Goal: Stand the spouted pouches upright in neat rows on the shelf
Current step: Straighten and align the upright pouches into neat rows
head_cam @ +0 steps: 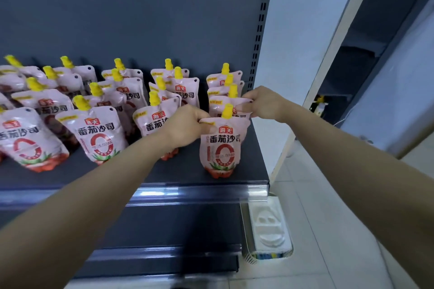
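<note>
A pink spouted pouch (222, 148) with a yellow cap stands upright at the front of the rightmost row on the dark shelf (183, 175). My left hand (187, 126) pinches its top left corner. My right hand (263, 103) pinches the top right corner of this pouch or of the one right behind it; I cannot tell which. Behind it stand three more pouches (224, 78) in the same row. Several more rows of pouches (98, 131) fill the shelf to the left, some leaning.
The shelf's front edge carries a clear price rail (187, 191). A slotted upright (261, 19) marks the shelf's right end. Below is a lower shelf (164, 258). A white moulded tray (267, 227) lies on the tiled floor to the right.
</note>
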Demonstrator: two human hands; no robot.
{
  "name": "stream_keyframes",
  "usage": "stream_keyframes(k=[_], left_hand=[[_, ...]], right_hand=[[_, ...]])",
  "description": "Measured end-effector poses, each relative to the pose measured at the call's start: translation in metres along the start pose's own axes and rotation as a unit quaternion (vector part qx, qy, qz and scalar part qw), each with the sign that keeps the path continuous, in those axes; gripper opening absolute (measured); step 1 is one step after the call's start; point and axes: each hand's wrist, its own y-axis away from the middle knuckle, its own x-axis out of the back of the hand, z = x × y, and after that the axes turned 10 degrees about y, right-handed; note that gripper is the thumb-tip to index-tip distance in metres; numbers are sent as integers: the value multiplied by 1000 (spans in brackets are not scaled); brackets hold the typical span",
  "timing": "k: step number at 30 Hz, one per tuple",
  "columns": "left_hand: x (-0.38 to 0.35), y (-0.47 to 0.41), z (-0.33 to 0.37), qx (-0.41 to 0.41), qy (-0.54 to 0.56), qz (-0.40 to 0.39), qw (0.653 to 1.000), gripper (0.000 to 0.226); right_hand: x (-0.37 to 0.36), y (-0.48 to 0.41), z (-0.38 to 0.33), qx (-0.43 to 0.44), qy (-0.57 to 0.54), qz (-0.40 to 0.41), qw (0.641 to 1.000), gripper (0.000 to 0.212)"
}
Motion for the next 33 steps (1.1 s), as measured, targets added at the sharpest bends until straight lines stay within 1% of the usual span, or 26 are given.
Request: stream_keyframes(k=[2,5,8,11,13,16,19,21,23,27,30,33], left_hand=[[-3,1,0,5,14,-17,1000,21],[-6,2,2,3,25,-18,1000,15],[-5,3,3,11,57,-23,998,16],[-5,2,4,12,74,-39,996,12],[-5,1,2,13,79,-44,996,15],[-3,-2,-1,12,80,-51,995,18],[-1,-2,-4,4,73,-56,996,12],[-2,-3,-5,-1,70,-56,996,8],[-1,-4,-5,-8,64,-65,996,5],[-1,-4,-9,1,68,-95,993,12],[0,-5,-11,4,70,-105,992,15],[2,-8,-11,4,49,-109,993,13]], right_hand=[[2,-1,1,19,11,-7,1000,28],[2,-3,4,38,13,-13,999,21],[1,-3,5,46,-2,-16,999,21],[0,-5,5,46,-13,-23,999,19],[0,-8,6,43,-16,-24,999,20],[-5,-14,8,34,-23,13,999,21],[-11,-21,8,26,-23,63,997,20],[-12,-24,8,22,-21,78,996,21],[-12,-27,8,21,-21,77,997,22],[-10,-26,9,36,-20,59,997,22],[-12,-24,10,40,-39,67,996,22],[-13,-22,9,40,-50,60,996,21]])
